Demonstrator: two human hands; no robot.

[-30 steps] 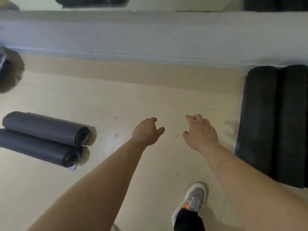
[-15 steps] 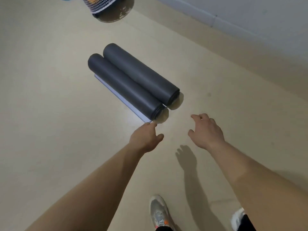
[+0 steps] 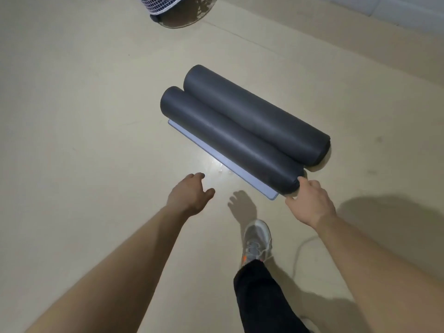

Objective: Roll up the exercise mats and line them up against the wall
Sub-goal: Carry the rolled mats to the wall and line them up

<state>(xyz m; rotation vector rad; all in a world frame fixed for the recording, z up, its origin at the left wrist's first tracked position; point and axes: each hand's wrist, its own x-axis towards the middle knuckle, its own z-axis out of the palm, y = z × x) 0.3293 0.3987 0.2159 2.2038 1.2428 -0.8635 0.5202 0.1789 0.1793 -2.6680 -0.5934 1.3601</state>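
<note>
Two dark grey rolled mats lie side by side on the beige floor, running diagonally. The nearer roll [image 3: 228, 138] has a pale loose flap [image 3: 223, 162] sticking out flat beneath it. The farther roll [image 3: 259, 114] rests against it. My right hand [image 3: 310, 203] touches the near end of the nearer roll, fingers curled at its edge, not closed around it. My left hand [image 3: 192, 195] hovers over bare floor just left of the flap, fingers apart and holding nothing.
A white wire basket [image 3: 159, 3] on a dark base stands at the top edge. The grey wall [image 3: 389, 8] with its skirting runs across the top right. My shoe [image 3: 257, 239] and dark trouser leg are between my arms.
The view swung from the wall and black rolls to the two grey rolls. I came closer to them, and my right hand reached the near end of the nearer roll.
</note>
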